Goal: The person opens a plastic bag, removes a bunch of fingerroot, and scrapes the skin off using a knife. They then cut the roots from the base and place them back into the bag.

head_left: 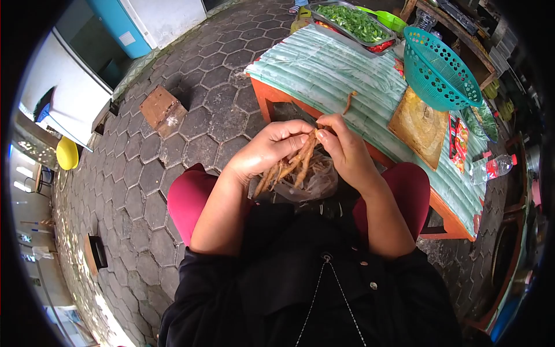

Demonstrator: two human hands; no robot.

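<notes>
Between my two hands is a cluster of long, finger-like tan roots (302, 161), its tips hanging downward. My left hand (267, 149) is closed around the upper part from the left, thumb pressed on the roots. From the other side my right hand (347, 151) pinches the top end, its thumb and forefinger meeting my left fingertips. Just below, between my knees, a clear plastic bag (326, 188) holds more roots and thin, pale stringy pieces. A single root piece (350, 102) lies on the table edge beyond my right hand.
A low table (324, 63) with a green striped cover stands ahead and right. On it are a teal colander (442, 69), a wooden board (421, 126), a tray of chopped greens (352, 22), red packets (458, 144) and a plastic bottle (494, 168). A wooden stool (161, 107) sits on the paving.
</notes>
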